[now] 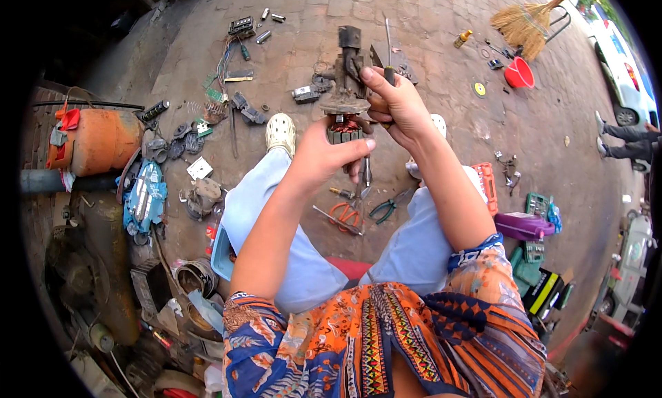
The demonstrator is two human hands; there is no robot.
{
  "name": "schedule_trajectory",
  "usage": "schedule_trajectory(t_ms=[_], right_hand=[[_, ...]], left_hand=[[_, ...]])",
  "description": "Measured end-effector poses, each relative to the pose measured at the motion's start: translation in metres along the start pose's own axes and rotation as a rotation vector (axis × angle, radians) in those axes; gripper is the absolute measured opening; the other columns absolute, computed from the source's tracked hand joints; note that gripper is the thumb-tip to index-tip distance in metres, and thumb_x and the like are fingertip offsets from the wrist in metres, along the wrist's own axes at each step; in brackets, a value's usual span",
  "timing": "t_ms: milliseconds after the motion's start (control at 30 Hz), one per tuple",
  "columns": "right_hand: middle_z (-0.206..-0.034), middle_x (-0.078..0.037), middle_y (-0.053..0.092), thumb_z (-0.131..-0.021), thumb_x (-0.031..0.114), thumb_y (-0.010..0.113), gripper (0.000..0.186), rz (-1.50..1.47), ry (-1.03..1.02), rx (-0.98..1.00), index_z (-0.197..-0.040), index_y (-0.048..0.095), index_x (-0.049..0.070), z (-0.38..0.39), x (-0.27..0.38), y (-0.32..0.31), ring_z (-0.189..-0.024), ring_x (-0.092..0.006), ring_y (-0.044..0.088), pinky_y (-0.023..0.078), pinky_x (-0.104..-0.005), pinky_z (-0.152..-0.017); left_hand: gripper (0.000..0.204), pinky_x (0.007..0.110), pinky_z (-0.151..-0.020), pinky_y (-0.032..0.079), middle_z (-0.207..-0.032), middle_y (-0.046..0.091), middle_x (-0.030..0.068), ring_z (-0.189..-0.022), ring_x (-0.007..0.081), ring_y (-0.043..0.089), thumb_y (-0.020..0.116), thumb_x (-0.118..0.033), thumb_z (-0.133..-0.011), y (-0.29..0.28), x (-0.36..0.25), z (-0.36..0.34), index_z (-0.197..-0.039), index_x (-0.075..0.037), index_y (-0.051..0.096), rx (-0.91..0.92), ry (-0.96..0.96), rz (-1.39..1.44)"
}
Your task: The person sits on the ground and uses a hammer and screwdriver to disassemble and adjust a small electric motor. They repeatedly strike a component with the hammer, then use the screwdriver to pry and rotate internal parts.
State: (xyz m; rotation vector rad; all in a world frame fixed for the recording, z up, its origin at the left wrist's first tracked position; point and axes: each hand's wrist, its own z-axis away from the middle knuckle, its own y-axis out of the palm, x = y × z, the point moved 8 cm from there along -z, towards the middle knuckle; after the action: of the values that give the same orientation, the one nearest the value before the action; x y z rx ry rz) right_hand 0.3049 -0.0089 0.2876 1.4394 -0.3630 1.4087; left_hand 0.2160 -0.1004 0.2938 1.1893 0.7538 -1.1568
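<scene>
My left hand is wrapped round the lower end of a greasy electric motor part, held upright above the ground between my knees. Copper windings show just above the left thumb. A flat, dirty collar sits over them, with a dark housing rising from it. My right hand is at the right side of the collar, its fingers closed round the dark handle of a screwdriver. The thin shaft points up and away from me. The palm hides the rest of the handle.
Below the motor part lie orange-handled pliers, dark green-handled pliers and another screwdriver. Loose parts and circuit boards litter the left, near an orange gas cylinder. Rightward are a purple bottle, a red bucket and a straw broom.
</scene>
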Motion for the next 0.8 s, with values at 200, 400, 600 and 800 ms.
schedule_trajectory(t_ms=[200,400,600,800], right_hand=[[-0.097,-0.013,0.064,-0.096,0.031,0.053,0.04,0.731,-0.308,-0.374,-0.114,0.048,-0.005,0.018,0.03,-0.053,-0.091,-0.0169,0.058,0.046,-0.0307,-0.082],[-0.084,-0.004,0.063,-0.088,0.005,0.062,0.023,0.985,-0.387,-0.03,-0.11,0.063,0.003,0.063,0.049,-0.02,-0.077,-0.0094,0.059,0.046,-0.0244,-0.068],[-0.07,-0.005,0.054,-0.075,0.01,0.072,0.03,1.476,-0.639,0.177,-0.104,0.069,0.014,0.082,0.042,0.016,-0.061,-0.0231,0.054,0.045,-0.0331,-0.053],[-0.068,-0.002,0.053,-0.073,0.011,0.073,0.029,1.587,-0.8,0.155,-0.101,0.069,0.015,0.09,0.048,0.019,-0.059,-0.019,0.055,0.045,-0.0316,-0.05]], left_hand=[[0.021,0.02,-0.038,0.032,-0.067,0.057,0.0028,-0.043,0.005,0.045,0.069,-0.02,-0.081,-0.026,0.005,0.011,-0.086,-0.003,0.057,-0.108,-0.136,-0.125],[0.022,0.021,-0.038,0.031,-0.066,0.057,0.0019,-0.044,0.004,0.043,0.069,-0.019,-0.081,-0.042,0.011,0.021,-0.088,-0.003,0.057,-0.145,-0.202,-0.224],[0.021,0.022,-0.037,0.031,-0.063,0.056,0.001,-0.042,0.0048,0.043,0.068,-0.017,-0.079,-0.055,0.025,0.025,-0.087,-0.002,0.057,-0.181,-0.245,-0.386],[0.02,0.023,-0.037,0.031,-0.062,0.055,0.0008,-0.041,0.0052,0.043,0.068,-0.016,-0.079,-0.052,0.032,0.025,-0.085,-0.001,0.057,-0.151,-0.253,-0.442]])
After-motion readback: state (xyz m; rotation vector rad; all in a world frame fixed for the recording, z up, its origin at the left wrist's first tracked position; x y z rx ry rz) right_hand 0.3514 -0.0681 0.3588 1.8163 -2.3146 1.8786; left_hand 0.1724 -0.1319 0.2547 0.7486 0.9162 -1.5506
